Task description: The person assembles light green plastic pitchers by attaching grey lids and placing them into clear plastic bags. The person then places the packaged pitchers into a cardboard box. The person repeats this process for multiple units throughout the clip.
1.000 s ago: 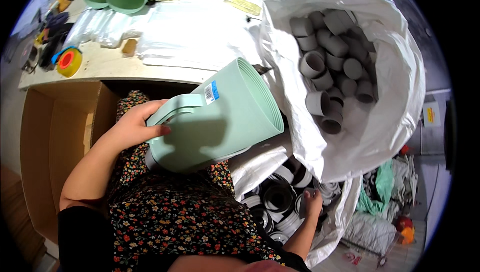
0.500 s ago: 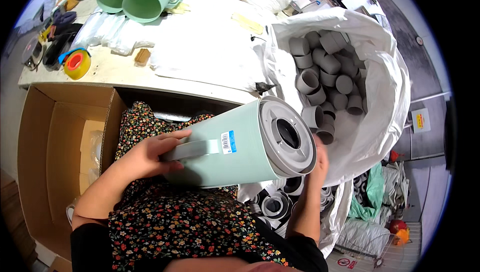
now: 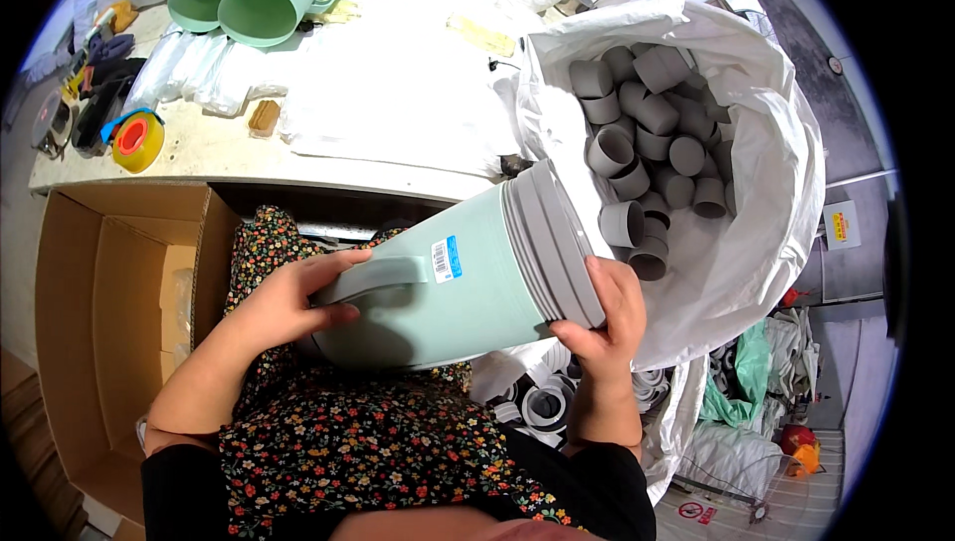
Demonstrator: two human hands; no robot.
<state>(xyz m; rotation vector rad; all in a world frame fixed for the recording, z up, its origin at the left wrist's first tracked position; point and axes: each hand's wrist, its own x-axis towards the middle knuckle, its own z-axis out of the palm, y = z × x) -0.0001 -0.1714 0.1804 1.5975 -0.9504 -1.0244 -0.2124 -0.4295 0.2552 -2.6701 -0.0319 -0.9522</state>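
Note:
Across my lap lies a large pale green pitcher (image 3: 453, 307), tilted with its mouth end up and to the right. It has a grey handle (image 3: 378, 279) and a blue and white label beside it. My left hand (image 3: 288, 302) is closed around the lower end of the handle. At the mouth sits a grey, ridged lid (image 3: 547, 243), seen from its side. My right hand (image 3: 609, 320) grips the lid's edge, thumb in front and fingers over the far side. The lid's top face is turned from view.
On the right stands a white sack (image 3: 741, 272) with several grey cups. Grey ring-shaped parts (image 3: 545, 407) lie below the pitcher. An open cardboard box (image 3: 124, 322) is at left. The table (image 3: 368, 171) holds two green pitchers (image 3: 264, 4) and a yellow tape roll (image 3: 137, 141).
The pitcher has turned, so its lid shows side-on instead of face-on. My right hand has come from behind the lid to grip its near edge. My left hand keeps the handle.

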